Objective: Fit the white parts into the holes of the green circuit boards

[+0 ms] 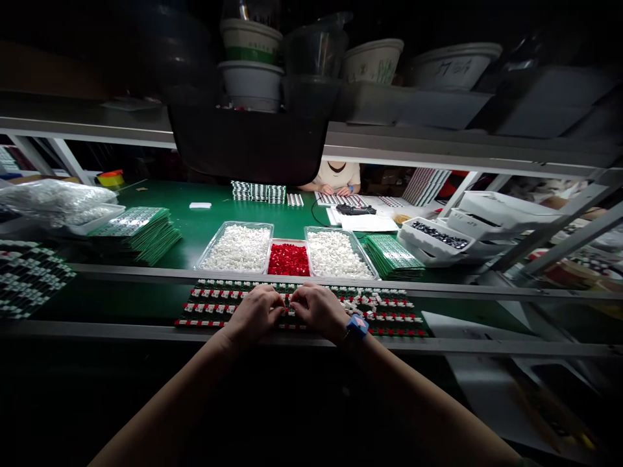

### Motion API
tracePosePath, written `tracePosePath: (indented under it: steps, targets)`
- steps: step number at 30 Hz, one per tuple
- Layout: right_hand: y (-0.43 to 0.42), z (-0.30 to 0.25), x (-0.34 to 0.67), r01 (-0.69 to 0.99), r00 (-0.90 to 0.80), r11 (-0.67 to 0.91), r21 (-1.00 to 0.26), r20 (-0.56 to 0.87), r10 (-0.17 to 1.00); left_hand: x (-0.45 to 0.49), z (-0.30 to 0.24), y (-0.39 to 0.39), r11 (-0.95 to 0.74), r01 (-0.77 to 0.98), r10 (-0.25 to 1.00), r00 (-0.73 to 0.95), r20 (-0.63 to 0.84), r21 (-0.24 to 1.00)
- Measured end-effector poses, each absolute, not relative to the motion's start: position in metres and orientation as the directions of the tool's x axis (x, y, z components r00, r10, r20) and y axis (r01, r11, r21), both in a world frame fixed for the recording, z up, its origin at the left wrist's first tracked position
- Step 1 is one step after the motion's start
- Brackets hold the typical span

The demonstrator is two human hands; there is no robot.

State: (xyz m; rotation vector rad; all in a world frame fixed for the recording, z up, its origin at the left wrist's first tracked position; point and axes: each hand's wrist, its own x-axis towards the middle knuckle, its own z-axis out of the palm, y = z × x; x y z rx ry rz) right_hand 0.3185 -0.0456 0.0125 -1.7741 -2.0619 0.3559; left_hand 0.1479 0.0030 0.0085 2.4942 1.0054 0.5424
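Rows of green circuit boards (209,305) with white and red parts on them lie side by side between two metal rails. Over their middle, my left hand (257,306) is closed, thumb and fingertips pinched together; whatever lies between them is too small to name. Close beside it my right hand (318,310) is pinched too, its fingertips at the same boards and their contents hidden. A blue band (359,324) circles the right wrist. Loose white parts (365,302) lie heaped on the boards right of that hand.
Beyond the back rail (160,272) stand two clear trays of white parts (237,248) (338,253), with red parts (288,259) between them. Board stacks (141,233) (393,254) flank these. White bins (438,241) stand right. A shelf (379,148) hangs overhead; a person (338,178) sits opposite.
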Motion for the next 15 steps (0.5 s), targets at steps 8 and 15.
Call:
tracePosePath:
  steps: [8, 15]
  targets:
    - [-0.0453, 0.0109, 0.3173, 0.914, -0.117, 0.139, -0.382, 0.081, 0.99, 0.1465, 0.0091, 0.002, -0.612, 0.558, 0.764, 0.6, 0.237, 0.561]
    - [-0.0445, 0.0113, 0.3171, 0.901, -0.117, 0.14, -0.41, 0.08, 0.99, 0.1433, 0.0053, 0.0038, -0.577, 0.52, 0.779, 0.58, 0.236, 0.63]
